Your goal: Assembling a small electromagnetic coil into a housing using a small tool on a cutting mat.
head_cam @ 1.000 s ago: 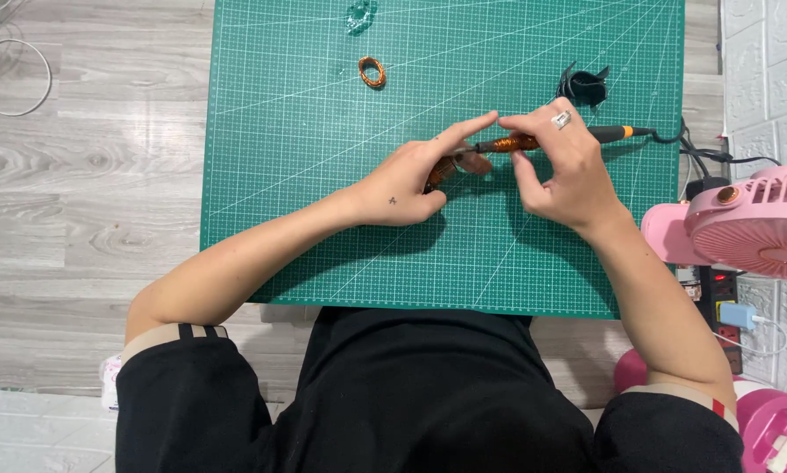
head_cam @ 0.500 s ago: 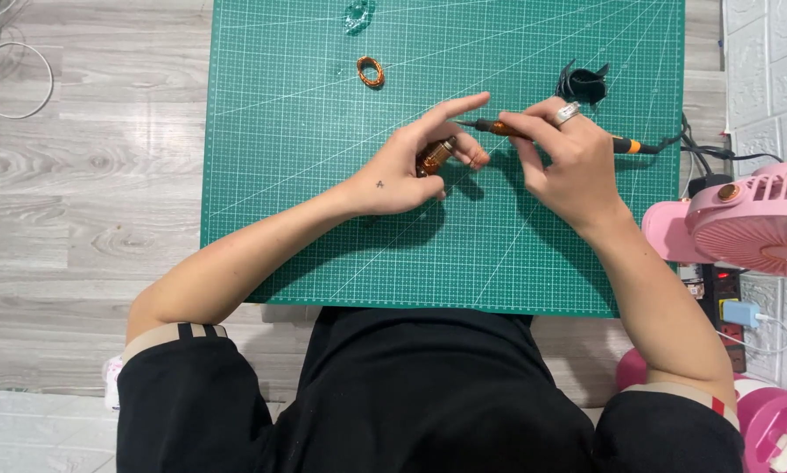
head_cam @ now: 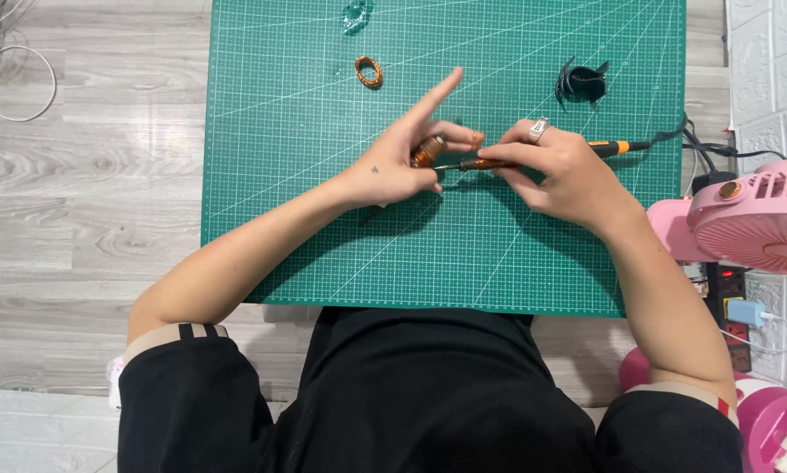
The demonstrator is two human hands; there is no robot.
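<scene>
The left hand (head_cam: pixel 393 171) pinches a small copper coil (head_cam: pixel 428 151) between thumb and bent fingers, its forefinger stretched out straight and touching nothing. The right hand (head_cam: pixel 560 171) is closed in a pen-like grip around the soldering iron (head_cam: pixel 498 163), whose orange-and-black handle pokes out past the knuckles toward its cable.

Against 0.5 s ago, both hands have slid slightly down the green mat (head_cam: pixel 280 219), and the iron has turned from a slant to nearly level. Its metal tip now lies right at the coil, just below it; whether it touches is too fine to tell. 1 s ago the tip was hidden between the hands. By my reading, the iron has been brought in line with the coil for work at its lower edge.

1 spare wire ring (head_cam: pixel 368 71) lies well apart up the mat, a black part (head_cam: pixel 581 83) to the right, and a pink fan (head_cam: pixel 757 223) at the tabletop's right edge.
</scene>
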